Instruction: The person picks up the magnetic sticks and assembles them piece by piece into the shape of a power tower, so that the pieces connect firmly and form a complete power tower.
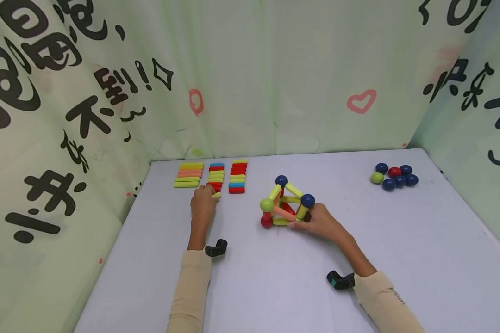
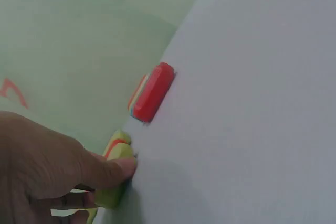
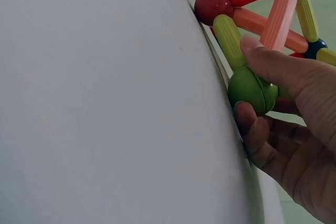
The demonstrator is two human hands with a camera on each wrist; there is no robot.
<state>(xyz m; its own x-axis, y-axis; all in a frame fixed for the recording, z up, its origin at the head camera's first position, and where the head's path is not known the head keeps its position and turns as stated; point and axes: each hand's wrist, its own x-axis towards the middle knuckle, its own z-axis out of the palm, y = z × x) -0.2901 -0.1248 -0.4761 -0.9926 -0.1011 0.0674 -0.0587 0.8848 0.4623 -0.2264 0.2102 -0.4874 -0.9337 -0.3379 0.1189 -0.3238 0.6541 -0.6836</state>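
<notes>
My right hand grips the lower right corner of a frame built from magnetic sticks and balls. In the right wrist view its thumb and fingers are around a green ball. The frame has blue balls on top, a light green ball at left above a red ball, with yellow-green, red and orange sticks between them. At the near end of the middle column of sticks, my left hand pinches a yellow-green stick between thumb and fingers.
Left of the middle column lies a group of yellow, orange and green sticks. To its right is a column of red, yellow and blue sticks. Loose balls, mostly blue, cluster at the table's far right. A printed curtain hangs behind the white table.
</notes>
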